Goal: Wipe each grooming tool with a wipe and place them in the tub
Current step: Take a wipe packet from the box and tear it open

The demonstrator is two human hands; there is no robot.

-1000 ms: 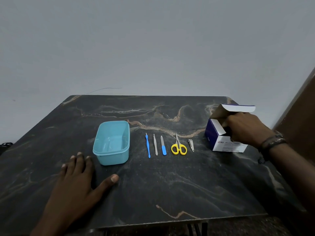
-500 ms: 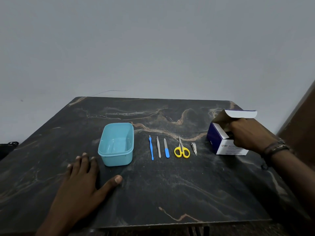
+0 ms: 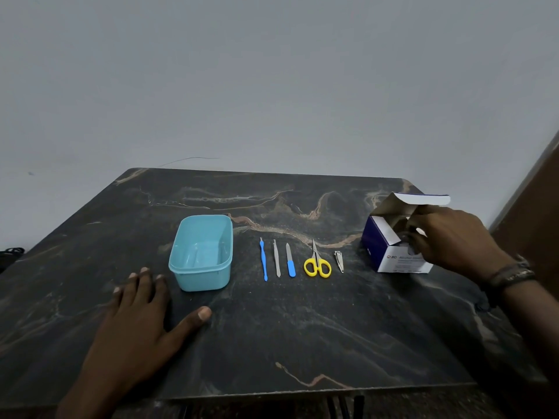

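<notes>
An empty light-blue tub (image 3: 202, 278) stands left of centre on the dark marble table (image 3: 302, 328). To its right lie five tools in a row: a blue cuticle pusher (image 3: 264, 261), metal tweezers (image 3: 276, 260), a blue-handled nail file (image 3: 290, 263), yellow scissors (image 3: 317, 265) and a nail clipper (image 3: 339, 261). A white-and-purple wipe box (image 3: 402, 261) sits at the far right with its flap up. My right hand (image 3: 453, 240) has its curled fingers inside the box opening; the fingertips are hidden. My left hand (image 3: 136, 328) rests flat on the table, just in front of the tub.
A grey wall rises behind the table. A brown surface (image 3: 538, 207) borders the right side, close to the box. The table's near edge runs just below my left wrist.
My right hand's fingers have gone deeper into the box opening. The view has shifted slightly. My left hand and the tools have stayed in place.
</notes>
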